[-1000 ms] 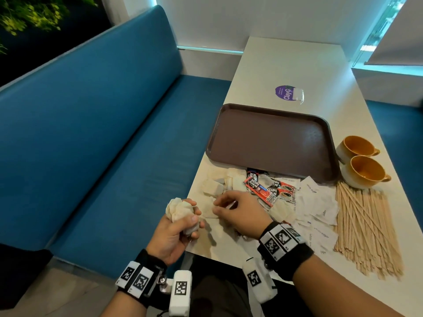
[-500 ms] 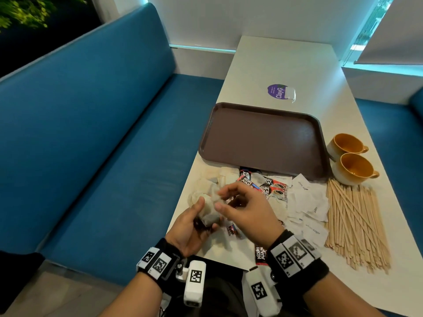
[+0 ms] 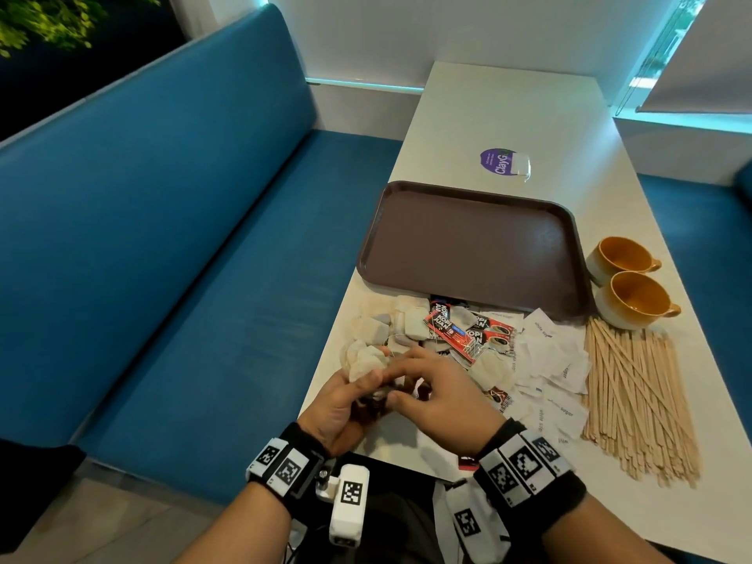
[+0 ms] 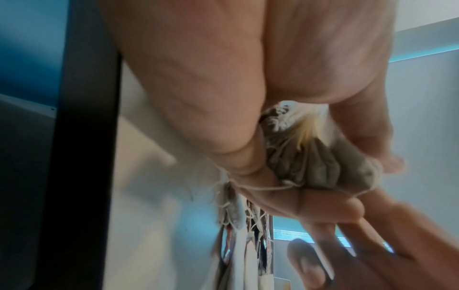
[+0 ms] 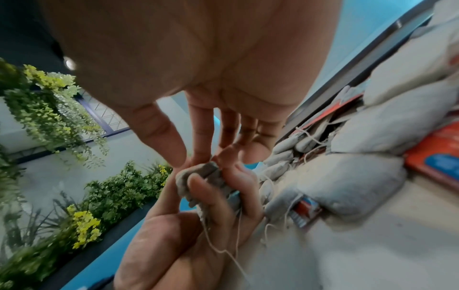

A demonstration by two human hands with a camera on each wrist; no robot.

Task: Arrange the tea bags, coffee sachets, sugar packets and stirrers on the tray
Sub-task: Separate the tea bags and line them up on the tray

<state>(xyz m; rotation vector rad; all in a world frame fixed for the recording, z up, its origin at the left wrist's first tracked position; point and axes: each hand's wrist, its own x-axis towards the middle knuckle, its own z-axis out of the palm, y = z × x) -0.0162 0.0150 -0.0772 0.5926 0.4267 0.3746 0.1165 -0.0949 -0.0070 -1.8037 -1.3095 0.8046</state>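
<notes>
**Q:** Gathering tea bags, is that the step you have me on?

**A:** Yes. Your left hand (image 3: pixel 339 405) is curled round a crumpled bunch of tea bags (image 3: pixel 363 362) at the near left edge of the table (image 3: pixel 508 116), strings trailing from your fist. Your right hand (image 3: pixel 437 394) reaches across to meet it, fingers mostly straight, fingertips (image 5: pixel 201 157) touching the top of the bunch; whether they pinch a string, I cannot tell.

**Q:** Where is everything else?

**A:** The brown tray (image 3: pixel 474 246) lies bare past your hands. Just in front of its near rim sits a mixed heap: more tea bags, red coffee sachets (image 3: pixel 455 331), then white sugar packets (image 3: pixel 553 360) to the right. The wooden stirrers (image 3: pixel 639 396) fan out further right, below two yellow cups (image 3: pixel 628 280).

**Q:** What does the next move call for?

**A:** Probably freeing tangled strings, then carrying the bunch forward over the heap to one part of the tray. Squeezing harder risks tearing the paper.

**Q:** What differs from a second ago?

**A:** Then your left hand held the bunch off the table's edge while your right rested on the heap. Now both hands meet at the bunch.
</notes>
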